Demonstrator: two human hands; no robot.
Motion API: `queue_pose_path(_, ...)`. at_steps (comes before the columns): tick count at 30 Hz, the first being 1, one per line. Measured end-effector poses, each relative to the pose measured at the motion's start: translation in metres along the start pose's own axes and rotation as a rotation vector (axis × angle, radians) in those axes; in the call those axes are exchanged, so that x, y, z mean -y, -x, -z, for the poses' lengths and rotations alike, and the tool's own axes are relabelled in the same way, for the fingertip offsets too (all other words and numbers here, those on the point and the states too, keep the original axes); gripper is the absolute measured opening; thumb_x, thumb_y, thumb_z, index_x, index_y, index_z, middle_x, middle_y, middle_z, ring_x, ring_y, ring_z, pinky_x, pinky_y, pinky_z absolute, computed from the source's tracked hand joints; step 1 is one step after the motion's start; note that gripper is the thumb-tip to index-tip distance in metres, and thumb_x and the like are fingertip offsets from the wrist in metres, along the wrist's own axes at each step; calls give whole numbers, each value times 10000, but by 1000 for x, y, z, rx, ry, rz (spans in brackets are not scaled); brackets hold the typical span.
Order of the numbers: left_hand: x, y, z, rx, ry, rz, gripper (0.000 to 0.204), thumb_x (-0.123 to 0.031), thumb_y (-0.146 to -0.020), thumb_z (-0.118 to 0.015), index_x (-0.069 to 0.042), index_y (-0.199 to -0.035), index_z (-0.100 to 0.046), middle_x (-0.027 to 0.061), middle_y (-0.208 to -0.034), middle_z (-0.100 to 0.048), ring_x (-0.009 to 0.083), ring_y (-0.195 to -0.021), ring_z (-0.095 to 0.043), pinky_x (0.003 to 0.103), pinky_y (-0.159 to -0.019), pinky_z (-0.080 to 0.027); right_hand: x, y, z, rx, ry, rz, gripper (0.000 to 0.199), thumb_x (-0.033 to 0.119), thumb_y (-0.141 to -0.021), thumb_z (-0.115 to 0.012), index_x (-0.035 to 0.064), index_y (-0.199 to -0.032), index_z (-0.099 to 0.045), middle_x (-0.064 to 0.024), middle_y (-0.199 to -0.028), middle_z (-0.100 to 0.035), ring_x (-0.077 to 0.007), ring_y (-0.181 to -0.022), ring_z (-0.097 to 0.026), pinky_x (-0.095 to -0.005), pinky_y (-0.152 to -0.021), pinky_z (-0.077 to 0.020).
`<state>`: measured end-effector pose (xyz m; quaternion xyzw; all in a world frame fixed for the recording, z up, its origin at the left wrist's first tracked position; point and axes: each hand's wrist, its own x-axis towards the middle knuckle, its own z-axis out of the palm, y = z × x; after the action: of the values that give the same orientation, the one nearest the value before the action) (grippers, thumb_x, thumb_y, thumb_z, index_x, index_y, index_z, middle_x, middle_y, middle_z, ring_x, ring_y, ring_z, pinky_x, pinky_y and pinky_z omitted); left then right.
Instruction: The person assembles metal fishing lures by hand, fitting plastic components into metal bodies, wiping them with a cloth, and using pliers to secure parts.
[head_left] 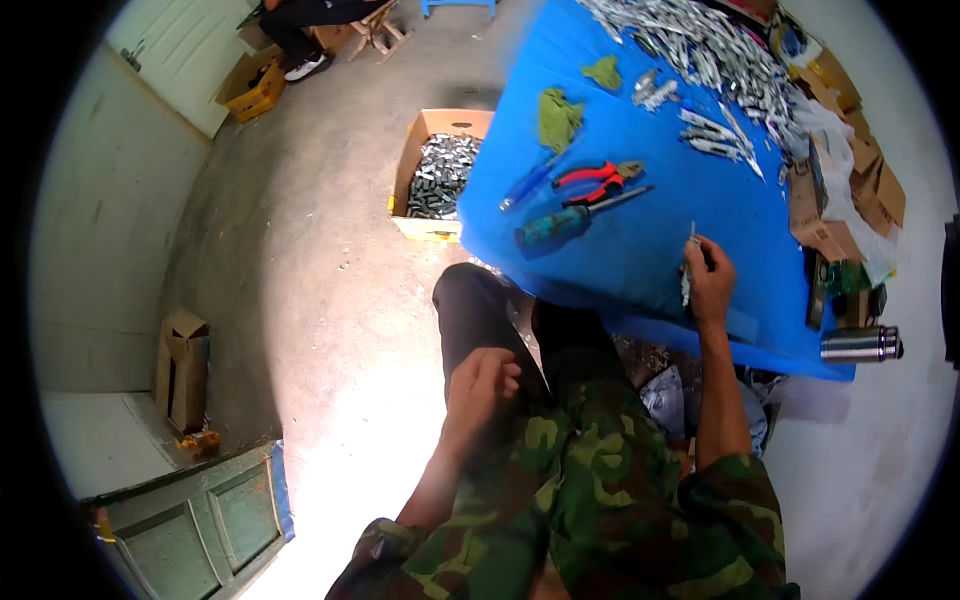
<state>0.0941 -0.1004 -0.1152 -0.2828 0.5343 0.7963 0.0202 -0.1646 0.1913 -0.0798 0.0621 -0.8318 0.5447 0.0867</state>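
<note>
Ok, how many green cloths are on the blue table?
2: the larger green cloth lies just beyond the blue pen-like tool; the smaller green cloth lies farther away, nearer the heap of metal pieces. Others could hide under it.

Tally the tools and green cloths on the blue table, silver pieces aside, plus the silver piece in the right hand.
Red-handled pliers: 1
Teal-handled screwdriver: 1
Slim blue tool: 1
Green cloths: 2
Silver piece in right hand: 1
Total: 6
</note>
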Motion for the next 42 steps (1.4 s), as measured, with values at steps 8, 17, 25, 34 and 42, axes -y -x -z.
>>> queue_pose_path(8,-10,5,28,-107,19,-100,206,-18,-1037,-472,17,-1089,-668,110,-981,-722,132,-794,-658,265,-731,-547,-10,2,-4,-60,155,96,339,268,-1033,-704,-46,-1154,-741,-6,-802,-648,-73,-695,-561,-274,-612,-447)
queue_pose_path(17,-52,15,34,-245,212,-333,174,-76,-1069,-469,-58,-1068,-643,155,-939,-746,184,-705,-686,303,-653,-561,9,8,-10,-72,180,-13,301,246,-1023,-709,-23,-1152,-754,-20,-808,-692,-80,-676,-563,-282,-599,-469)
queue_pose_path(25,-108,36,4,-306,131,-531,301,-275,-1107,-448,-51,-1232,-607,138,-897,-730,183,-677,-639,317,-639,-515,6,5,-9,-96,87,24,272,234,-986,-746,-29,-1052,-760,-21,-751,-672,-89,-653,-547,-300,-598,-473)
queue_pose_path(34,-129,49,-51,-173,-56,-605,628,-561,-1135,-403,-3,-1097,-689,132,-902,-735,188,-705,-655,320,-658,-530,2,6,-8,-126,123,141,222,217,-941,-765,2,-994,-766,-139,-827,-714,-217,-662,-650,-366,-619,-514)
queue_pose_path(42,-123,6,-102,111,-187,-443,285,-254,-1101,-636,5,-1020,-720,42,-889,-718,89,-734,-628,243,-669,-508,14,7,-5,-69,11,152,250,212,-931,-779,16,-1087,-779,-128,-867,-724,-230,-731,-674,-347,-683,-538)
